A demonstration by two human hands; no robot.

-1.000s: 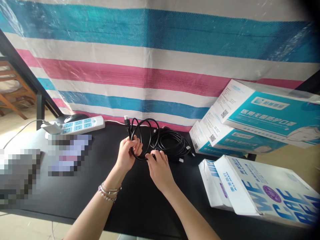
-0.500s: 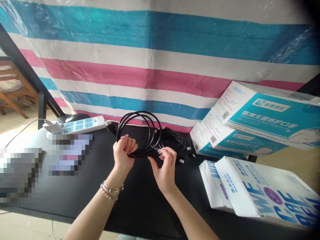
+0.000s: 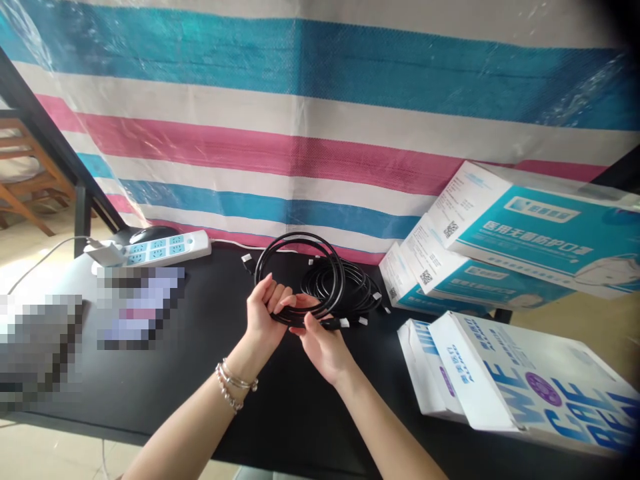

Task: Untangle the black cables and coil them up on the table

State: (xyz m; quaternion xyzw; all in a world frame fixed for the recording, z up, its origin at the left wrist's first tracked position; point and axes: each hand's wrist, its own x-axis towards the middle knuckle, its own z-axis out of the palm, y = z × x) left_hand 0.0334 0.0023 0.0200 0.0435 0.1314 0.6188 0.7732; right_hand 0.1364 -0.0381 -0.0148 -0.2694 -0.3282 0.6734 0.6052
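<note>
My left hand (image 3: 266,315) grips the lower side of a coil of black cable (image 3: 296,250), held upright above the black table (image 3: 165,373). Beside it my right hand (image 3: 323,345) pinches the same cable near its white-tipped plug end (image 3: 344,323). Another plug end (image 3: 246,260) sticks out at the coil's upper left. Behind the coil, more black cables (image 3: 356,287) with white tips lie in a pile on the table. A beaded bracelet sits on my left wrist.
A white power strip (image 3: 160,248) and a black mouse (image 3: 150,234) lie at the back left. Stacked teal-and-white boxes (image 3: 525,233) and white boxes (image 3: 520,380) fill the right side. A striped tarp (image 3: 320,127) hangs behind. Blurred items lie at the left.
The coil has shifted right and grown rounder. My left hand moved right with it. My right hand went from spread fingers to pinching the cable near its plug.
</note>
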